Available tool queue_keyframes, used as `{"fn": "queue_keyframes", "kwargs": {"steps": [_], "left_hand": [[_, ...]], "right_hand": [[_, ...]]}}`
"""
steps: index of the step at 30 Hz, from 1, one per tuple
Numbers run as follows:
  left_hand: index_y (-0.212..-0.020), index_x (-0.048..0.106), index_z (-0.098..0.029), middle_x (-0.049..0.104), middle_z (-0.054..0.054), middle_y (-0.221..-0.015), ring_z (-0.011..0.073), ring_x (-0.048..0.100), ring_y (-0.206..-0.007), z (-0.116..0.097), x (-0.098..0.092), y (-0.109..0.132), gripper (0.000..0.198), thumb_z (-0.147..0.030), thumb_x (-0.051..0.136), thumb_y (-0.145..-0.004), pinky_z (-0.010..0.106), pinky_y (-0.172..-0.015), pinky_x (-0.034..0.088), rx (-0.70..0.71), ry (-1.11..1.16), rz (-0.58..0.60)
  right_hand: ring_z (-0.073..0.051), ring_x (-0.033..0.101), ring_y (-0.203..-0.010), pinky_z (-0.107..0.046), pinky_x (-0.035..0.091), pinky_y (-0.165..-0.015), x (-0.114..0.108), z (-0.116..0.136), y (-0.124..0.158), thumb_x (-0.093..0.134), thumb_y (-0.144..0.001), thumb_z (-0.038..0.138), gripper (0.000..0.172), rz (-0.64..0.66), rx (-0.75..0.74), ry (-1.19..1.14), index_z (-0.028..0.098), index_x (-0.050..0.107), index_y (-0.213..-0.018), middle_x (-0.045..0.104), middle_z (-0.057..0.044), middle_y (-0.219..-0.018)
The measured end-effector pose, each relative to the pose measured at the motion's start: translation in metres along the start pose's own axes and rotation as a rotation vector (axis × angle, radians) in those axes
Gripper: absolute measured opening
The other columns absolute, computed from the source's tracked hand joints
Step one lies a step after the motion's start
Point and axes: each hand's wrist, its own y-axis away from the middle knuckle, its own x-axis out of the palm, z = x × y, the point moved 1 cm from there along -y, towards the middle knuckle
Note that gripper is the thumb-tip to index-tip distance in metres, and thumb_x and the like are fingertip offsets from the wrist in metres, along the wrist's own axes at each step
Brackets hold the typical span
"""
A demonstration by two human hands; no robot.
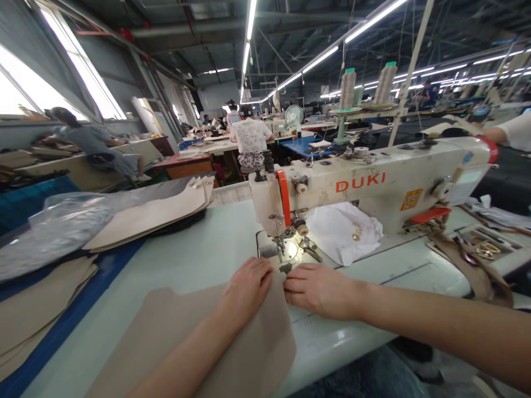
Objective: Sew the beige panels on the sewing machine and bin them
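Observation:
A large beige fabric panel [249, 342] lies on the pale green sewing machine table [215, 237], its narrow upper end reaching the needle area. My left hand [249, 282] is closed at that end, thumb and fingers pressed together on the panel just before the presser foot [282, 243]. My right hand [319, 290] is at the panel's right edge, its fingers curled and closed against it; the fingertips are partly hidden. The white sewing machine [323, 188] stands over the table, its lamp lighting the needle plate [291, 251].
White paper [338, 226] with small gold-coloured parts lies under the machine arm. Stacked beige panels [157, 215] and clear plastic wrap [53, 232] are at left. A tray [498, 249] with metal fittings stands at right. Thread cones [347, 88] rise behind; other people sit farther back.

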Motion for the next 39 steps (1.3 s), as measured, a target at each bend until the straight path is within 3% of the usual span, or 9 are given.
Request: {"fn": "queue_keyframes", "kwargs": {"steps": [6,12,25,39], "left_hand": [[-0.071,0.056,-0.018,0.062,0.002,-0.074,0.0184,0.057,-0.075,0.000,0.001,0.000,0.015,-0.010,0.052,-0.083,0.031,-0.070,0.049,-0.049,-0.037,0.061],[-0.072,0.057,-0.018,0.063,0.002,-0.075,0.0179,0.057,-0.075,0.000,0.001,0.000,0.014,-0.011,0.052,-0.083,0.030,-0.071,0.049,-0.034,-0.044,0.048],[-0.072,0.055,-0.019,0.062,0.002,-0.073,0.0170,0.056,-0.074,-0.003,0.007,-0.002,0.017,-0.012,0.048,-0.086,0.029,-0.070,0.049,0.017,-0.011,0.006],[-0.073,0.055,-0.019,0.062,0.002,-0.076,0.0166,0.057,-0.075,-0.003,0.009,-0.004,0.019,-0.015,0.044,-0.088,0.031,-0.072,0.050,0.021,0.014,-0.016]], "right_hand": [[-0.019,0.052,-0.089,-0.031,0.043,-0.085,0.015,-0.002,-0.015,0.050,-0.091,0.023,0.013,-0.140,0.117,-0.012,0.014,0.060,-0.089,0.062,-0.005,-0.088],[-0.017,0.055,-0.083,-0.028,0.044,-0.080,0.024,-0.003,-0.015,0.046,-0.093,0.018,0.017,-0.057,0.044,-0.105,0.015,0.061,-0.085,0.063,-0.003,-0.084],[-0.017,0.055,-0.082,-0.030,0.043,-0.079,0.027,-0.004,-0.011,0.046,-0.092,0.020,0.018,-0.131,0.086,-0.158,0.016,0.062,-0.083,0.064,-0.004,-0.084],[-0.017,0.055,-0.081,-0.030,0.043,-0.079,0.028,-0.002,-0.011,0.049,-0.091,0.021,0.016,-0.115,0.112,-0.163,0.017,0.061,-0.082,0.065,-0.004,-0.084]]}}
